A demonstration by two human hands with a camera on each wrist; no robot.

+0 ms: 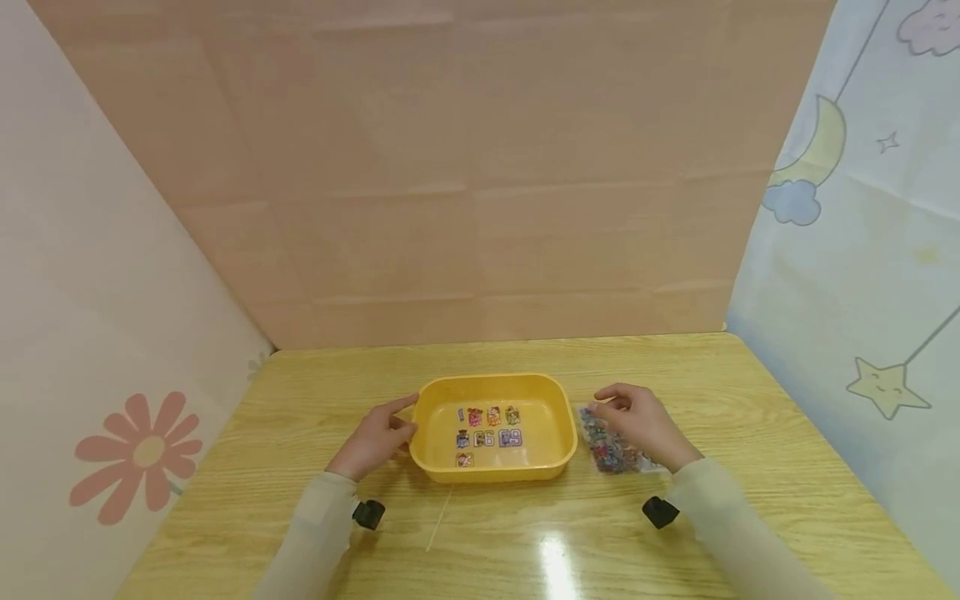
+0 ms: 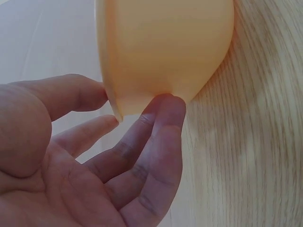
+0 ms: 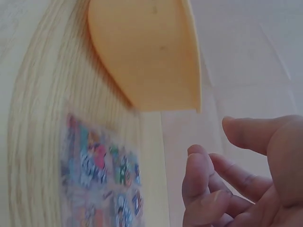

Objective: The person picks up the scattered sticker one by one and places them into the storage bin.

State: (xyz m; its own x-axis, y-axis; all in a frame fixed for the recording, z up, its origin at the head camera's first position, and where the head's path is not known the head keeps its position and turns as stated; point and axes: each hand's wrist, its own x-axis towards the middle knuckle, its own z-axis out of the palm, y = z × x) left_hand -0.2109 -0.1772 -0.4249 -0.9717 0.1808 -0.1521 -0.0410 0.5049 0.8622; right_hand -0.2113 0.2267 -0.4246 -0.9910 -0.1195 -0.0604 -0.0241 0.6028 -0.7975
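A yellow plastic tray [image 1: 491, 476] lies on the wooden table, with several small cartoon stickers [image 1: 493, 417] in rows on its floor. At its left end my left hand [image 1: 377, 437] holds the rim. In the left wrist view, the thumb meets the rim [image 2: 110, 101] and other fingertips press the outer wall. My right hand [image 1: 643, 421] hovers just right of the tray, over a clear packet [image 1: 606, 446] of colourful small pieces. The right wrist view shows its thumb apart from loosely bent fingers [image 3: 196, 172], with nothing visible between; the packet lies below, blurred.
The wooden table [image 1: 300, 408] meets a tan backdrop [image 1: 480, 208] at the rear. Patterned cloth walls stand left and right. A thin pale strip [image 1: 439, 521] lies in front of the tray. Light glares off the tabletop near the front.
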